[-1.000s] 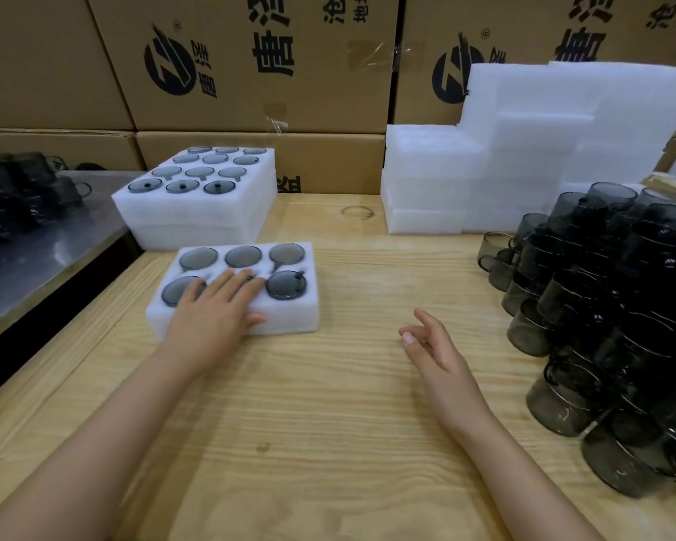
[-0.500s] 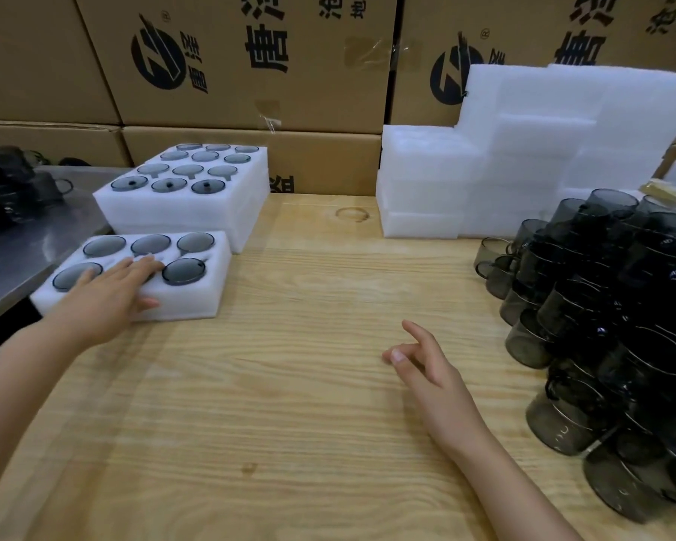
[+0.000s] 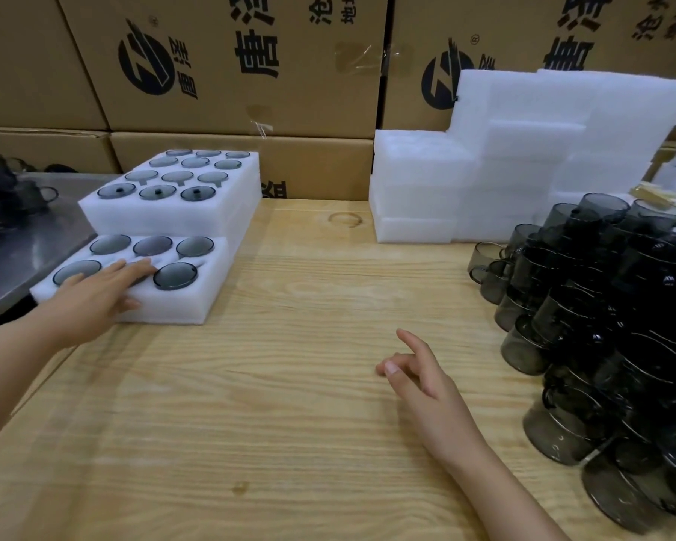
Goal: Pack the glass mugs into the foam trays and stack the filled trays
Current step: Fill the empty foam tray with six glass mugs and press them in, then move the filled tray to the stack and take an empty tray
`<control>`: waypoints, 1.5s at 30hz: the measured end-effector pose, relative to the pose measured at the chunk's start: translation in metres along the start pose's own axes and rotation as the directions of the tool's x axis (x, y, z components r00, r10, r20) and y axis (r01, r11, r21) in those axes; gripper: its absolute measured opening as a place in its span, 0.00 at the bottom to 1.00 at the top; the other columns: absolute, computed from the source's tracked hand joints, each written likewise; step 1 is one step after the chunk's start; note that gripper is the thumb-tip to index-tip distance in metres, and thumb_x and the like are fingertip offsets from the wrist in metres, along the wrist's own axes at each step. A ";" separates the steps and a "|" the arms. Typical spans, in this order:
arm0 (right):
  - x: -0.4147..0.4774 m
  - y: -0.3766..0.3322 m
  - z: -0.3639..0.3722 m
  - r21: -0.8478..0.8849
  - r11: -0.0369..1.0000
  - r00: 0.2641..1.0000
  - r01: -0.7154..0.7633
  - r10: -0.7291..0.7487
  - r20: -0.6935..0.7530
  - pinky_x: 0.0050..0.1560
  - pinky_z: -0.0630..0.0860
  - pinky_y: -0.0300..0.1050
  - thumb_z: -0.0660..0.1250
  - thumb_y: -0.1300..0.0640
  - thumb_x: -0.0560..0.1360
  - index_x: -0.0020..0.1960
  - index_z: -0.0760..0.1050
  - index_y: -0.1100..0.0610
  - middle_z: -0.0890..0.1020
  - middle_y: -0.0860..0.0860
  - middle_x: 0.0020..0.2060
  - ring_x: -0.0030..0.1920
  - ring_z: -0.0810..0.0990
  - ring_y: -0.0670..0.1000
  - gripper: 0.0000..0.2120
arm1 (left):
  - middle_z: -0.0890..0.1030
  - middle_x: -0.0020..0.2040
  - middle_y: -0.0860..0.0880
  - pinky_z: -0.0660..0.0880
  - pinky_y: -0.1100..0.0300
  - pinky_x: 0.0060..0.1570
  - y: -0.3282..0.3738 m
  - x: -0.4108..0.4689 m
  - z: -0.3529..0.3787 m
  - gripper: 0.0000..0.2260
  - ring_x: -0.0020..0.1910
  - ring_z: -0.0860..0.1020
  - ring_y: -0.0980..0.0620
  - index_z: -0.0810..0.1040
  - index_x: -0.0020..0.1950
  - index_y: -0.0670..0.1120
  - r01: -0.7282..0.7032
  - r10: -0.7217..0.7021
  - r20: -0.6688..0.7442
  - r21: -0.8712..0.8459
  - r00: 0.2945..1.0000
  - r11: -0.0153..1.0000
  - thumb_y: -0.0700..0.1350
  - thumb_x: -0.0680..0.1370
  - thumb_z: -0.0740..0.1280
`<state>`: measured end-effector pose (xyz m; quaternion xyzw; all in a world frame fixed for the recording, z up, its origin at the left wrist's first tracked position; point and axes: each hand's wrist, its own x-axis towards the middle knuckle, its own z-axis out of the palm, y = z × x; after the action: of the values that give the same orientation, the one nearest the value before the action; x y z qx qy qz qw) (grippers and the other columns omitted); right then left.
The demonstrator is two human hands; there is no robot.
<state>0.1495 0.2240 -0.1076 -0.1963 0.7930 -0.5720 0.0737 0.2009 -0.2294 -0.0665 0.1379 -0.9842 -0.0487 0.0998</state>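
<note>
The left hand (image 3: 94, 294) presses flat, fingers straight, on the filled six-mug foam tray (image 3: 180, 306). The right hand (image 3: 426, 388) hovers loosely curled, holding nothing.

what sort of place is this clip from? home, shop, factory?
Most likely a packing station in a warehouse or factory. Printed cardboard cartons are stacked along the back, white foam trays are piled in bulk, and dozens of identical smoked glass mugs are heaped on a plain wooden bench.
</note>
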 end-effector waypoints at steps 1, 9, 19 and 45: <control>0.000 0.000 0.000 -0.004 1.000 1.000 0.000 0.000 -0.001 0.50 0.67 0.27 0.61 0.49 0.77 0.71 0.61 0.44 0.80 0.43 0.49 0.52 0.75 0.36 0.23 | 0.67 0.73 0.47 0.64 0.44 0.60 -0.001 0.001 -0.001 0.25 0.74 0.63 0.44 0.63 0.75 0.51 0.014 -0.014 0.011 -0.004 1.000 1.000 0.39 0.79 0.64; -0.001 -0.006 0.001 -0.135 0.991 1.000 0.014 -0.016 -0.015 0.60 0.68 0.37 0.63 0.51 0.78 0.69 0.66 0.48 0.79 0.43 0.51 0.56 0.74 0.40 0.20 | 0.60 0.76 0.44 0.52 0.40 0.67 0.086 -0.019 -0.008 0.30 0.75 0.56 0.48 0.63 0.74 0.46 0.048 -0.028 -0.136 0.149 0.990 0.988 0.39 0.72 0.65; -0.004 -0.011 0.001 -0.280 0.957 0.997 0.069 -0.073 -0.002 0.55 0.67 0.29 0.63 0.58 0.78 0.61 0.74 0.50 0.80 0.41 0.48 0.53 0.74 0.39 0.13 | 0.53 0.79 0.50 0.41 0.48 0.74 0.281 -0.058 0.071 0.26 0.78 0.48 0.53 0.56 0.77 0.52 0.049 -0.033 0.082 -0.200 0.996 0.979 0.59 0.80 0.53; 0.284 -0.102 -0.038 -0.789 0.602 0.936 -0.126 -0.191 -0.295 0.37 0.65 0.48 0.63 0.64 0.75 0.65 0.62 0.61 0.60 0.57 0.66 0.46 0.73 0.58 0.20 | 0.54 0.78 0.58 0.41 0.51 0.73 0.277 -0.050 0.076 0.28 0.76 0.48 0.60 0.58 0.74 0.58 0.047 -0.053 -0.021 -0.206 0.998 0.977 0.61 0.74 0.43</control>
<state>-0.0998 0.1177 0.0311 -0.1179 0.9601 -0.1843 -0.1743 0.1595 0.0550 -0.1155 0.1522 -0.9687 -0.1508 0.1254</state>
